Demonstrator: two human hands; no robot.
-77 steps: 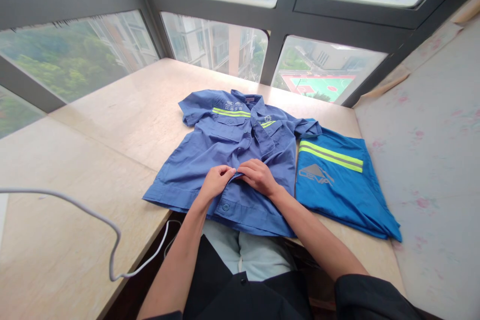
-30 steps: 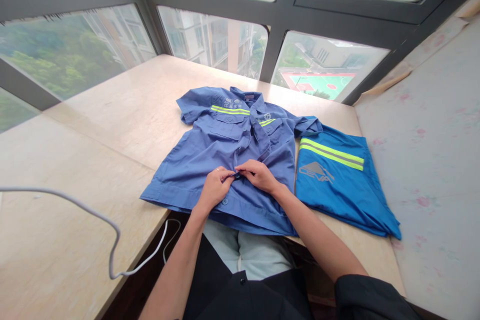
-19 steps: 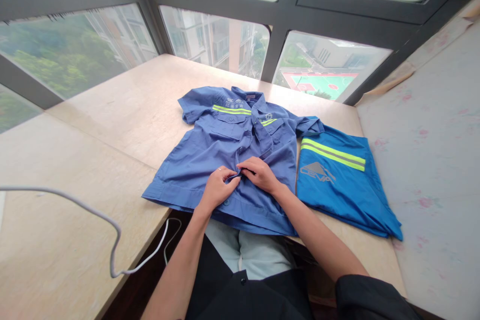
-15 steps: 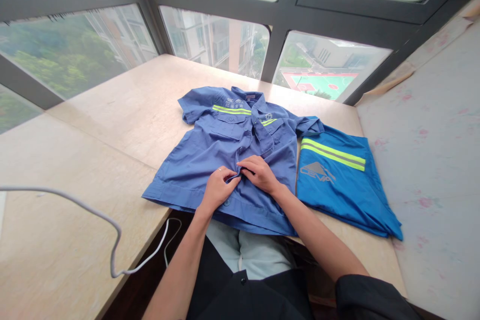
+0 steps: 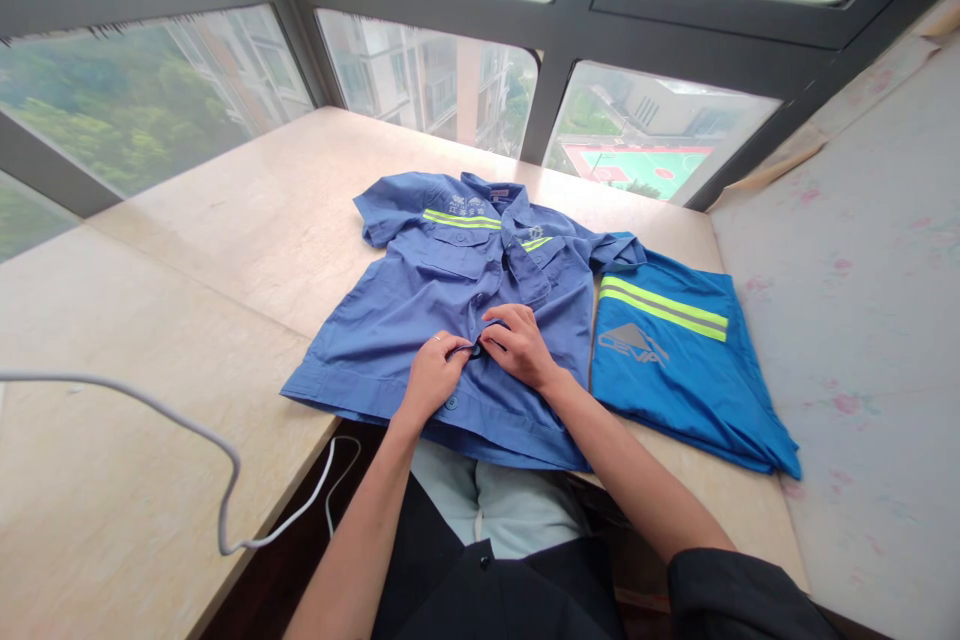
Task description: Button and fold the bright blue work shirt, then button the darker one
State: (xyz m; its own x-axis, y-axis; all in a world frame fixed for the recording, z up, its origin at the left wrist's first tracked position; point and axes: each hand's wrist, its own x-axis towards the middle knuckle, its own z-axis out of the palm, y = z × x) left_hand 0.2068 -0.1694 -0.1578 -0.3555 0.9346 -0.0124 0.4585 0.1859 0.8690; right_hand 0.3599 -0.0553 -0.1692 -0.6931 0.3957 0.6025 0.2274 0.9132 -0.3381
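Observation:
A blue-violet short-sleeved work shirt [image 5: 375, 320] lies front up, collar away from me, with yellow reflective stripes across the chest. My left hand [image 5: 439, 372] pinches the edge of its front placket in the lower middle. Opposite it, my right hand [image 5: 517, 345] has its fingers closed on the placket beside a dark button [image 5: 476, 351]. Whether that button is partly through its hole, I cannot tell. Lower down, another button [image 5: 451, 402] shows near the hem. Above my hands the front overlaps loosely, with a fold on the right.
To the right lies a folded bright blue garment [image 5: 675, 380] with a yellow stripe, under the shirt's sleeve. A white cable [image 5: 172, 420] loops over the left side of the stone sill [image 5: 150, 290]. Windows stand behind; a papered wall [image 5: 847, 340] bounds the right.
The fingers of my right hand have lifted and shifted slightly right, and the dark button between my hands now shows. My left hand stays on the placket.

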